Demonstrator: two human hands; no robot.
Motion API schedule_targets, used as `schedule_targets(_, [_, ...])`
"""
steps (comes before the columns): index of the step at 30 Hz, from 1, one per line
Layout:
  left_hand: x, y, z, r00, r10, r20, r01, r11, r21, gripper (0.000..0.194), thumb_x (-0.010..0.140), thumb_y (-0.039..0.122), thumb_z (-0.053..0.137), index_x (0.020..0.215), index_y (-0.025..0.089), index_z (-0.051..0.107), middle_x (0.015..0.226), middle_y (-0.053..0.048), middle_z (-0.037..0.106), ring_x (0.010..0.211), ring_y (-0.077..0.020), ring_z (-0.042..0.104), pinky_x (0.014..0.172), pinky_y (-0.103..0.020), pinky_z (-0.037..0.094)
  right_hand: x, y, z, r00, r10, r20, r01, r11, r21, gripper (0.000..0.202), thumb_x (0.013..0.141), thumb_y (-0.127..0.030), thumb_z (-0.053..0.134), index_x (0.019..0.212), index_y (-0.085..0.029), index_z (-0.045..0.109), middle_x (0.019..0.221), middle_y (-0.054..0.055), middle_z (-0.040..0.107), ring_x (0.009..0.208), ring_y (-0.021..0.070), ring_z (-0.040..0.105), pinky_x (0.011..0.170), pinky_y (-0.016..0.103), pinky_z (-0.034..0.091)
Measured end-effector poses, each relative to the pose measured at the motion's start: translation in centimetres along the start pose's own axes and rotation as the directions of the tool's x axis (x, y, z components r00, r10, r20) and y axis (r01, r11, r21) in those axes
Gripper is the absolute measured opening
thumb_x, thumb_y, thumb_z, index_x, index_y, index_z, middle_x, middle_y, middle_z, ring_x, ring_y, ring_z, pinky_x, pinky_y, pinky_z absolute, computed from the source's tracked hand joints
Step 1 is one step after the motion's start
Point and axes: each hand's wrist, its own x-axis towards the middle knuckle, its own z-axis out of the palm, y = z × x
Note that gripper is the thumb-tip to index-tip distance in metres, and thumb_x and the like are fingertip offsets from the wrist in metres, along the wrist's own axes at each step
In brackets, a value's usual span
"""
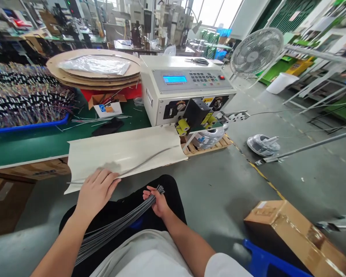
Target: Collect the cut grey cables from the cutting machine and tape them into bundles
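Observation:
My left hand (99, 188) is at the front edge of a cream sheet-metal chute (132, 148), its fingers closed over a single grey cable (150, 158). That cable lies along the chute and runs up toward the yellow rollers (183, 126) of a wire-cutting machine (190, 77). Over my lap, my right hand (159, 202) is wrapped round a bundle of cut grey cables (118, 223) near its upper end. The bundle slopes down to the left across my dark trousers, and its lower end passes behind my left forearm.
Left on the green bench (31, 144) stand a blue tray (29, 126) of many wires and stacked cardboard discs (95, 82). Cable coils (263, 144) and a cardboard box (296, 234) are on the right-hand floor. A fan (256, 52) stands beyond the machine.

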Motion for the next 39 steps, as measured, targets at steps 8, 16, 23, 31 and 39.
schedule_targets(8, [-9.5, -0.3, -3.3, 0.973, 0.229, 0.035, -0.231, 0.969, 0.084, 0.034, 0.083, 0.023, 0.069, 0.116, 0.027, 0.063, 0.055, 0.008, 0.050, 0.053, -0.0083, 0.049, 0.059, -0.027, 0.035, 0.2, -0.2, 0.5, 0.999, 0.029, 0.043, -0.029, 1.000, 0.006, 0.038, 0.073, -0.026, 0.066, 0.109, -0.012, 0.066, 0.099, 0.014, 0.075, 0.096, 0.0278, 0.071, 0.094, 0.045, 0.050])
schedule_targets(16, [-17.0, 2.1, -0.2, 0.946, 0.052, 0.321, -0.042, 0.998, -0.040, 0.023, 0.091, 0.025, 0.058, 0.113, 0.027, 0.066, 0.065, 0.005, 0.061, 0.058, -0.0076, 0.057, 0.056, -0.025, 0.035, 0.4, -0.1, 0.4, 0.998, 0.039, 0.051, -0.041, 0.998, 0.040, 0.035, 0.073, -0.023, 0.064, 0.107, -0.017, 0.068, 0.106, 0.010, 0.075, 0.108, 0.0270, 0.067, 0.095, 0.042, 0.050])
schedule_targets(23, [-17.9, 2.9, 1.1, 0.931, 0.067, 0.360, -0.017, 0.990, -0.140, 0.024, 0.093, 0.025, 0.056, 0.114, 0.027, 0.066, 0.066, 0.003, 0.063, 0.060, -0.0096, 0.059, 0.058, -0.025, 0.038, 0.5, 0.4, 0.3, 0.998, -0.005, 0.061, 0.003, 0.999, 0.040, 0.035, 0.076, -0.026, 0.066, 0.111, -0.021, 0.066, 0.089, 0.003, 0.075, 0.100, 0.0246, 0.070, 0.096, 0.044, 0.050])
schedule_targets(31, [-18.4, 2.0, 1.3, 0.914, 0.053, 0.402, -0.014, 0.995, -0.099, 0.025, 0.093, 0.027, 0.053, 0.114, 0.028, 0.067, 0.071, 0.001, 0.067, 0.064, -0.0126, 0.063, 0.059, -0.025, 0.042, 0.0, -0.1, 0.8, 0.997, -0.014, 0.071, 0.008, 0.996, 0.083, 0.035, 0.078, -0.032, 0.071, 0.111, -0.023, 0.065, 0.077, -0.003, 0.064, 0.086, 0.0197, 0.069, 0.089, 0.041, 0.052])
schedule_targets(39, [-18.2, -0.1, -0.2, 0.823, -0.172, 0.541, 0.154, 0.985, 0.080, 0.034, 0.092, 0.034, 0.048, 0.121, 0.026, 0.064, 0.079, -0.004, 0.074, 0.066, -0.0188, 0.069, 0.047, -0.024, 0.040, 0.0, 0.1, 1.4, 0.999, -0.034, 0.020, 0.033, 0.997, 0.073, 0.031, 0.077, -0.027, 0.068, 0.106, -0.018, 0.067, 0.060, -0.006, 0.051, 0.062, 0.0140, 0.057, 0.080, 0.039, 0.052])
